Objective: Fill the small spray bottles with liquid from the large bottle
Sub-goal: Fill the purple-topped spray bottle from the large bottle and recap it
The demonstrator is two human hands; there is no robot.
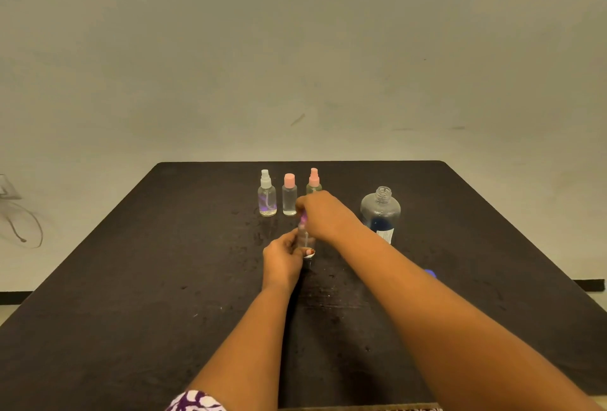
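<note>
A purple-and-white patterned sleeve point(197, 402) sits closest, at six o'clock, and the left forearm runs from it to mid-table. There the left hand point(282, 259) wraps the body of a small spray bottle point(306, 241) standing on the black table point(131, 279). The right hand point(323, 213) pinches the bottle's purple spray head point(303, 218) from above.

I read this as twisting the head, though off or on I cannot tell. The next move calls for keeping the body upright and steady.

From the held bottle, a white-pump spray bottle point(266, 195) stands at eleven o'clock. A pink-capped bottle point(289, 195) is beside it, and a pink-pump spray bottle point(314, 181) stands at twelve. The uncapped large bottle point(381, 210), with a little blue liquid, stands at two. A blue cap point(430, 272) peeks out at four.

The row stands near the far edge, and there is open tabletop at nine o'clock. The right forearm passes just in front of the large bottle, so a swing there risks tipping it.
</note>
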